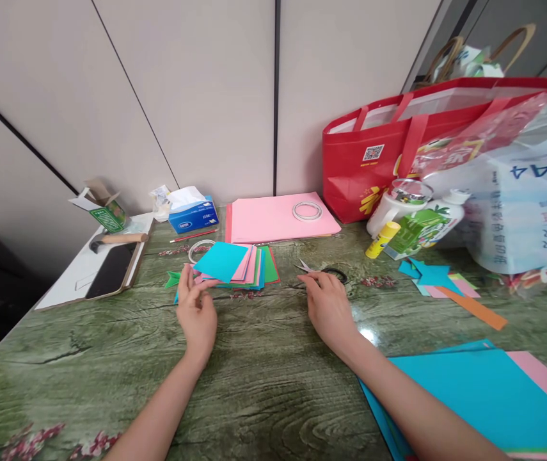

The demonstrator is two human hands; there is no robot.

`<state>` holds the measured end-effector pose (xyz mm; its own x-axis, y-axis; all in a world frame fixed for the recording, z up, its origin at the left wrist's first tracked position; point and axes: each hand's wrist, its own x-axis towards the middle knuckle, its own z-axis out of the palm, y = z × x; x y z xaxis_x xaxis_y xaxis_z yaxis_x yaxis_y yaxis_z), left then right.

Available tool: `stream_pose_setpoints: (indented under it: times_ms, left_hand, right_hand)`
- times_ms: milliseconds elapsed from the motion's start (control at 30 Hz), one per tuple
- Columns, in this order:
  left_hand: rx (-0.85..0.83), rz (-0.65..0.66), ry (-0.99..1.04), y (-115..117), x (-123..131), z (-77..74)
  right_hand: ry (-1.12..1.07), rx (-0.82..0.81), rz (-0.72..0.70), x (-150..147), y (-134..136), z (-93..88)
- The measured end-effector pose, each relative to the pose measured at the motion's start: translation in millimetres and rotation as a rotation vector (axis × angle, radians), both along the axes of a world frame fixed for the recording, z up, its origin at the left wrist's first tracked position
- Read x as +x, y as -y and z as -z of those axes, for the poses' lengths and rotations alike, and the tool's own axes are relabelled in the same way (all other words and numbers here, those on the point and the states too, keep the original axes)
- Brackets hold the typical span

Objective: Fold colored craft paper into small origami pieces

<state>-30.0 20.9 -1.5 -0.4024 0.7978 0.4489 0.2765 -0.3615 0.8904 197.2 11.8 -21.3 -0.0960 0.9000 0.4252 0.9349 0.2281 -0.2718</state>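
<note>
While perhaps at paper (222,261) edge, left hand (197,314)

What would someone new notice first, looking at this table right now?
The big red shopping bag at the back right stands out most. At centre, a fanned stack of coloured paper squares, cyan on top, touches the left hand, and the right hand is at the scissors. Large cyan sheets fill the near right corner.

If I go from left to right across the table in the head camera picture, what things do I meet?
hammer → blue tissue box → pink paper → yellow glue stick → orange paper strip
</note>
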Motion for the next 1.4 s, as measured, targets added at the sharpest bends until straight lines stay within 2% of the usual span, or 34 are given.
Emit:
stream_pose_setpoints:
  times_ms: [67, 133, 267, 433, 567, 700, 800, 900, 1000, 1067, 1233, 1400]
  left_hand:
    - [-0.040, 0.015, -0.250, 1, 0, 3.6]
    - [-0.046, 0.055, -0.411, 0, -1, 8.5]
    - [-0.051, 0.149, -0.634, -3, -4, 18.7]
    - [-0.119, 0.182, -0.835, -4, -6, 22.8]
    - [-0.106, 0.172, -0.845, -3, -2, 19.7]
    - [-0.003, 0.120, -0.773, 4, 5, 7.4]
    - [0.215, 0.099, -0.720, 16, 11, -2.0]
    - [0.353, 0.151, -0.664, 29, 16, -3.1]
    - [0.282, 0.299, -0.575, 37, 19, 1.2]
    - [0.238, 0.361, -0.551, 38, 20, 3.0]
    - [0.234, 0.417, -0.654, 35, 20, 2.0]
    - [0.150, 0.353, -0.616, 31, 23, 4.7]
  right_hand:
    - [-0.020, 0.014, -0.021, 0, 0, 0.7]
    - [-0.044, 0.027, -0.066, 0, -1, 1.4]
    - [-0.080, 0.035, -0.205, -4, 0, 4.0]
    - [-0.108, 0.018, -0.247, -7, 1, 8.9]
    - [-0.126, -0.001, -0.257, -7, 1, 9.6]
    - [-0.254, 0.030, -0.284, -9, 2, 5.3]
    - [-0.495, -0.032, -0.336, -12, 5, -0.9]
    - [-0.874, -0.269, -0.408, -17, 8, -6.8]
    - [-1.233, -0.510, -0.435, -22, 8, -10.4]
    - [-1.338, -0.587, -0.438, -25, 7, -11.9]
    - [-1.582, -0.535, -0.340, -27, 4, -13.2]
    - [-1.717, -0.558, -0.230, -21, 1, -9.4]
